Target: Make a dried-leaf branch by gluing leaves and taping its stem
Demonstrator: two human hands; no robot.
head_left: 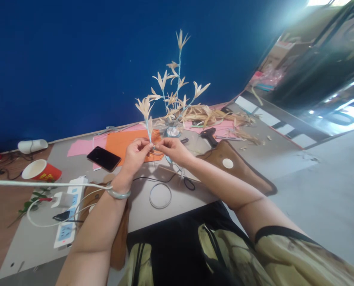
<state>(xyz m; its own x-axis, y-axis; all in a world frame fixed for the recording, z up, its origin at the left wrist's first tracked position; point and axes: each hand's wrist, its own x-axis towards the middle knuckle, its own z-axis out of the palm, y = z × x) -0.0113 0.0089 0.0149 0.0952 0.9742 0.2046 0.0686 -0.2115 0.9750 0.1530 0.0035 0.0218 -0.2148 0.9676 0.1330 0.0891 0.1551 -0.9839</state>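
Note:
My left hand [137, 154] is closed, its thumb and finger pinching the lower stem of a corn-husk flower [144, 107]. The flower stands upright above the fingertips, with pale petals and a light-blue wrapped stem. Right beside it, my right hand [176, 151] pinches at the stem's bottom end; the small thing between its fingertips is too hidden to name. Behind my hands, a taller spray of husk flowers [179, 81] on blue stems rises from a small round container [172, 132]. A ring of thin wire [160, 196] lies on the table just below my hands.
Left of my hands are a black phone [103, 158], orange paper [117, 143], a red paper cup [42, 171] and a power strip [69, 214] with cables. To the right lie a glue gun [209, 137], scissors [189, 182], loose husks [207, 114] and a brown cushion [239, 169].

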